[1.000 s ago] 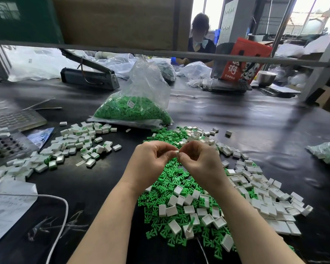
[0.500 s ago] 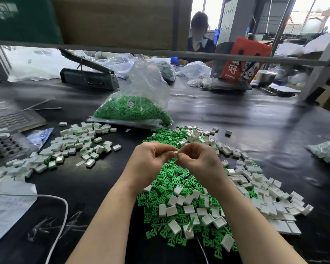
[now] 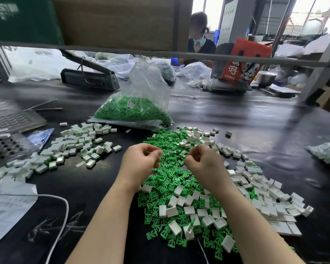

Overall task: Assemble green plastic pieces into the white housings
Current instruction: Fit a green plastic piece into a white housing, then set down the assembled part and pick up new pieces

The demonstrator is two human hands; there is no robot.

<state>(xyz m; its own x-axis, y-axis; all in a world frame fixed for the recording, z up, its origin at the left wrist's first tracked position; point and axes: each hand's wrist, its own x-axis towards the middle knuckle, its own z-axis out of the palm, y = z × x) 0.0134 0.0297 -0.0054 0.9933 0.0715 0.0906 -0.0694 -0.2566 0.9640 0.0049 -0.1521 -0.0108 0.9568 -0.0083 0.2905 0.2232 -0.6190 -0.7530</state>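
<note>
Two bare forearms enter from the near edge over a black desk (image 3: pixel 255 130). Beneath and between them lies one large heap of green plastic pieces (image 3: pixel 171 180), too many to count, with white housings (image 3: pixel 259 199) scattered over it and spread in a band to the right of the right hand.

Left hand (image 3: pixel 141 164): raised above the heap, fingers curled inward toward the thumb. Whether it holds a piece cannot be told; the fingertips are blurred. Right hand (image 3: pixel 204 162): same height, fingers curled likewise, contents not discernible. The two hands are apart, a clear gap between them, with green pieces visible through it.

To the left of the left hand, one separate pile of white housings showing green inserts (image 3: pixel 69 149). Nearer, one white cable (image 3: pixel 61 212) crossing one sheet of paper (image 3: pixel 6 208).

Beyond the hands, one clear plastic bag (image 3: pixel 139 103) part-filled with green pieces, upright. Further left of it, one bag sealer (image 3: pixel 90 77). Far side of the desk: one red printed bag (image 3: pixel 246 60), one seated person (image 3: pixel 200 42).
</note>
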